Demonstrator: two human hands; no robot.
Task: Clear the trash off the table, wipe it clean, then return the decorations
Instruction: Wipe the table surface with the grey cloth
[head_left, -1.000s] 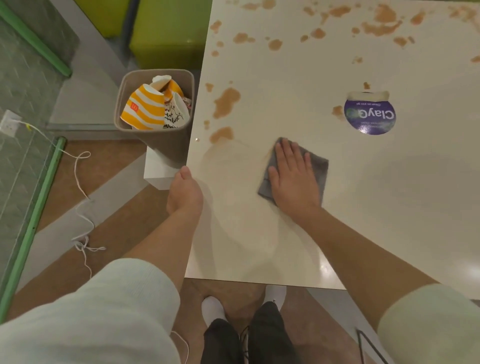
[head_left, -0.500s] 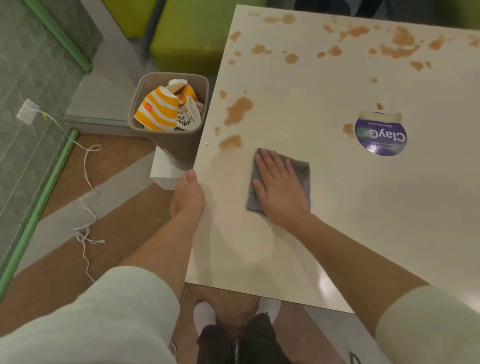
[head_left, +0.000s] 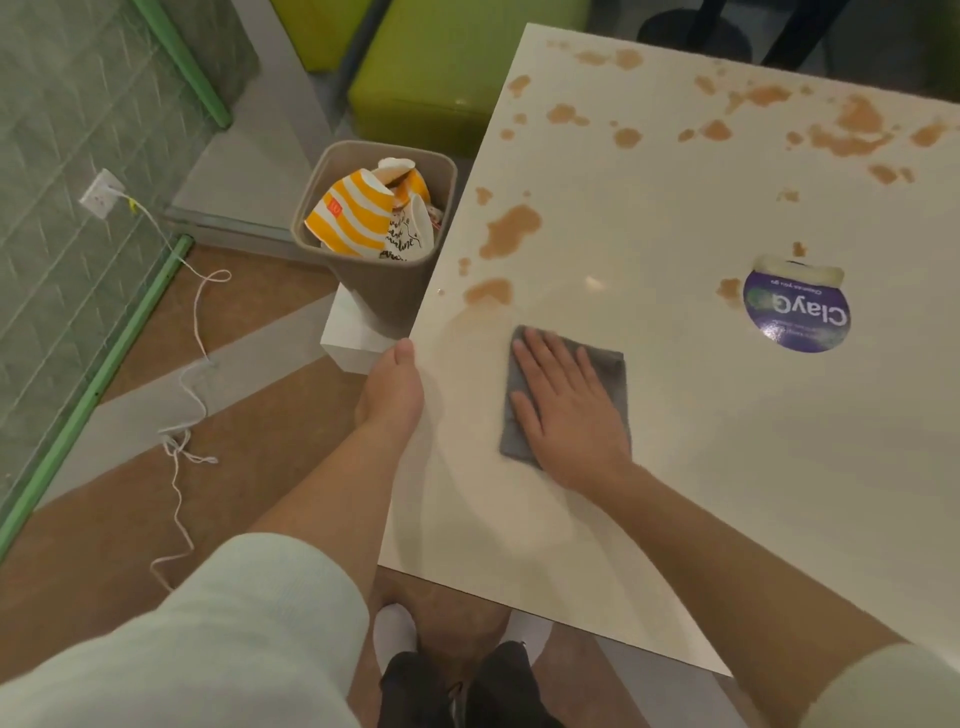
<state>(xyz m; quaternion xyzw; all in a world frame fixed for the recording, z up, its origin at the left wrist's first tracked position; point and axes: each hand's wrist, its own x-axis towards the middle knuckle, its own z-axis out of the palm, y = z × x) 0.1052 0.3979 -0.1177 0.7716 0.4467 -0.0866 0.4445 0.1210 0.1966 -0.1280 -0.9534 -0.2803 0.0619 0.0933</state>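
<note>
My right hand (head_left: 566, 410) presses flat, fingers spread, on a grey cloth (head_left: 608, 374) lying on the white table (head_left: 675, 493) near its left edge. Brown spill stains (head_left: 511, 231) dot the tabletop just beyond the cloth and across the far side. A faint wet smear lies around the cloth. My left hand (head_left: 389, 395) holds the table's left edge, thumb on top and fingers hidden below. A round purple sticker (head_left: 797, 312) is on the tabletop to the right.
A grey bin (head_left: 384, 296) stands on a white box (head_left: 353, 338) beside the table's left edge, holding a yellow striped wrapper (head_left: 353, 218) and paper cups. Green stools (head_left: 426, 88) sit beyond. A white cable (head_left: 192, 374) trails over the floor at left.
My right hand has slid the cloth leftward across the table, closer to the left edge. My left hand stays on the edge. The camera view has shifted.
</note>
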